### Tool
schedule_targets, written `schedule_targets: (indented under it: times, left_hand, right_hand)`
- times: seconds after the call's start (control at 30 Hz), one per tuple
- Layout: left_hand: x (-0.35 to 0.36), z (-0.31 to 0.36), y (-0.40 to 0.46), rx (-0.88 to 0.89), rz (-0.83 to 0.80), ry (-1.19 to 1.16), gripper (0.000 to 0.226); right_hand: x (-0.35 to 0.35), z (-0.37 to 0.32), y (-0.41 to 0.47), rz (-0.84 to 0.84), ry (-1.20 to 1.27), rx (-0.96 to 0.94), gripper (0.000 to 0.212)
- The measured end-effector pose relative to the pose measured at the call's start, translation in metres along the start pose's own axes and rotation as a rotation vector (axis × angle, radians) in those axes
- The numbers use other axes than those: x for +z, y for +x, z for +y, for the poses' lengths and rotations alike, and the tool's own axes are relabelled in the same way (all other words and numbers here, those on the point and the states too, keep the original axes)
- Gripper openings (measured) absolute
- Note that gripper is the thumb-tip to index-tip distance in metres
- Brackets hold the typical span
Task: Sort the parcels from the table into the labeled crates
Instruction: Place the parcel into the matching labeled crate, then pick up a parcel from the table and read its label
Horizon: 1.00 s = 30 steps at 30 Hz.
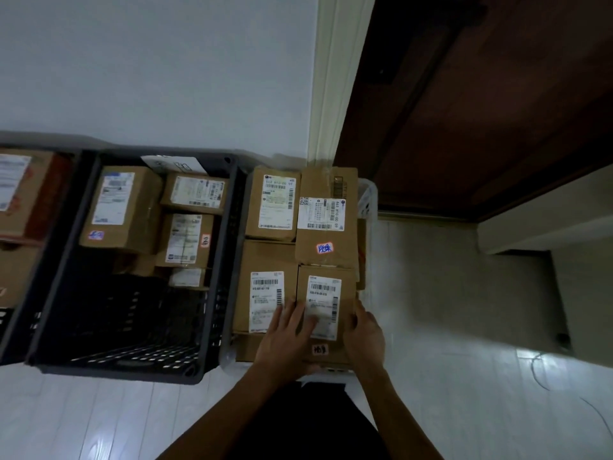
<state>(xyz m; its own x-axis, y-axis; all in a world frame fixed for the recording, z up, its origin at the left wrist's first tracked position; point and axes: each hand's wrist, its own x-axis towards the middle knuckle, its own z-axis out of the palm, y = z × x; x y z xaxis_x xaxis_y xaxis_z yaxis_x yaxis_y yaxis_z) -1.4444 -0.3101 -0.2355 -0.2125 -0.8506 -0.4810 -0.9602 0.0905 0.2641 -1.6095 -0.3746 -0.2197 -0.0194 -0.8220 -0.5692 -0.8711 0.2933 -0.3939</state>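
Now we lay our left hand (288, 330), fingers straight, flat on the near cardboard parcel (326, 313); our right hand (363, 330) curls round that parcel's right edge. This rectangular, matte brown parcel with a white label sits in the pale crate (368, 194), where four labeled boxes show on top. Left of that crate, a dark slotted plastic crate (132, 327) holds about four boxes.
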Motion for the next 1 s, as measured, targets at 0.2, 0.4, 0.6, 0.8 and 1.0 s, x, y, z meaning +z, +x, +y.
schedule_targets:
  times: [0.2, 0.4, 0.6, 0.8, 1.0]
  left_hand:
    - [-0.014, 0.007, 0.001, -0.107, -0.026, -0.049, 0.085]
    - [-0.025, 0.016, 0.001, -0.141, -0.05, -0.076, 0.071]
    - [-0.046, 0.019, 0.007, -0.167, -0.019, -0.077, 0.053]
    - [-0.072, 0.027, 0.007, -0.261, 0.083, -0.142, 0.054]
    - [-0.146, 0.027, 0.006, -0.266, 0.275, -0.09, 0.048]
  right_hand:
    - [-0.003, 0.003, 0.008, -0.059, -0.066, -0.059, 0.057]
    - [-0.012, 0.01, 0.017, -0.086, -0.088, -0.124, 0.048]
    - [-0.03, 0.0, 0.025, -0.127, -0.222, -0.154, 0.041]
    - [-0.081, -0.017, 0.036, -0.128, -0.268, -0.261, 0.043]
    - [-0.15, -0.062, 0.039, -0.071, -0.262, -0.447, 0.033]
